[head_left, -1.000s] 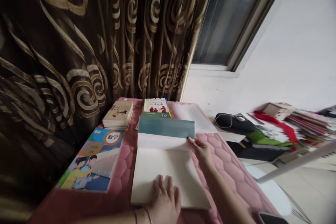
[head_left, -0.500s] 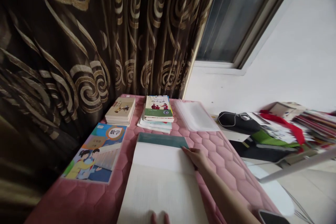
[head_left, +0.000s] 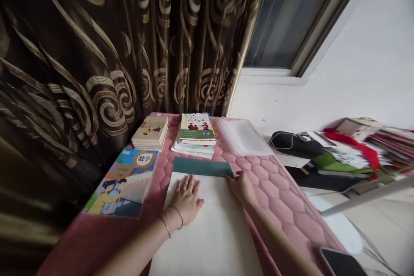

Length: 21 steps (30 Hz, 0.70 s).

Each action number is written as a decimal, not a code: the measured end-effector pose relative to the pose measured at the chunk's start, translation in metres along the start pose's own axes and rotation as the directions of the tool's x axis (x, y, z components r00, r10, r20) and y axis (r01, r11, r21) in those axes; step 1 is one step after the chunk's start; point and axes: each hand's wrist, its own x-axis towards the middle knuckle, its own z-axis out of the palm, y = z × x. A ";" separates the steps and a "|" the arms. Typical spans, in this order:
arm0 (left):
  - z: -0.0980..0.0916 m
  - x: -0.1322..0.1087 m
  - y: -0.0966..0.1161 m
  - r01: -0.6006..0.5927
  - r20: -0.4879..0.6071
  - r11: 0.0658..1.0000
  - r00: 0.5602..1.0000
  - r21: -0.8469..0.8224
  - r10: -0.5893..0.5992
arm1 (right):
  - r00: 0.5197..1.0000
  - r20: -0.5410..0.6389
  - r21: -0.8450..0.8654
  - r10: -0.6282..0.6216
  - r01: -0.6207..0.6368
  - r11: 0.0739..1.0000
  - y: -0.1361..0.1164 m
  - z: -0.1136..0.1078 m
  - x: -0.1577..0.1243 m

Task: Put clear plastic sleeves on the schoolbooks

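The left hand (head_left: 186,198) lies with its grip spread flat on a white notebook (head_left: 210,237) at bottom center. The right hand (head_left: 242,189), grip also spread and pinching nothing, rests at the notebook's upper right corner, beside a teal cover (head_left: 202,167), on a pink quilted pad (head_left: 274,189).

The left hand (head_left: 185,198) now flat, higher up the white notebook page (head_left: 210,241)

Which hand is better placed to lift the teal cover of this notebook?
Right, probably: the right hand has its fingers at the corner of the teal cover, while the left hand lies flat on the white page.
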 end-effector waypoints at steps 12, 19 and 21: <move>0.015 0.007 0.003 0.061 -0.072 0.998 0.996 0.006 -0.060 | 0.754 0.655 -0.551 -0.043 0.517 0.655 -0.048 0.025 -0.052; -0.007 0.059 -0.005 -0.005 -0.108 0.999 0.994 0.033 0.008 | 0.760 0.647 -0.550 -0.062 0.522 0.652 -0.047 0.024 -0.052; -0.009 0.075 -0.015 -0.018 -0.070 1.000 0.997 0.012 0.019 | 0.757 0.651 -0.551 -0.055 0.521 0.652 -0.048 0.024 -0.052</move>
